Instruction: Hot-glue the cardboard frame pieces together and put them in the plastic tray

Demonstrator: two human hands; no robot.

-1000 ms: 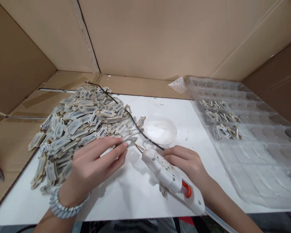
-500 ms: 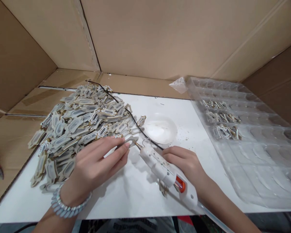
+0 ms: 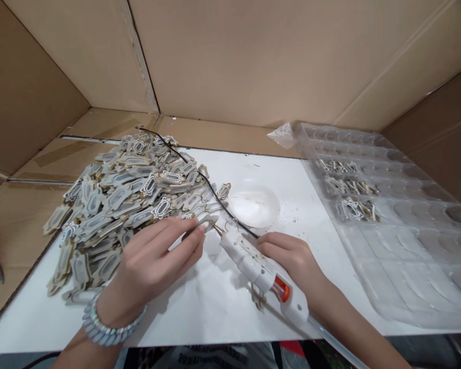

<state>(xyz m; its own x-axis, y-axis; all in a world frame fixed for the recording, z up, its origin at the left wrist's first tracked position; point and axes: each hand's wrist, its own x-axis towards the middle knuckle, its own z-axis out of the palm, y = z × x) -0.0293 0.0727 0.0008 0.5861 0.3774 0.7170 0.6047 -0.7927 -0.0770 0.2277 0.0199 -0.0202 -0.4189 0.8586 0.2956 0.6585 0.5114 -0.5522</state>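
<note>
The left hand (image 3: 153, 261) has a bracelet (image 3: 109, 328) round its wrist. It is a band of small, flat, shiny beads, pale silver-blue, packed close in rows like little leaves or fish scales. The right hand (image 3: 290, 256) is bare, and so are both arms, as far as they show.
</note>
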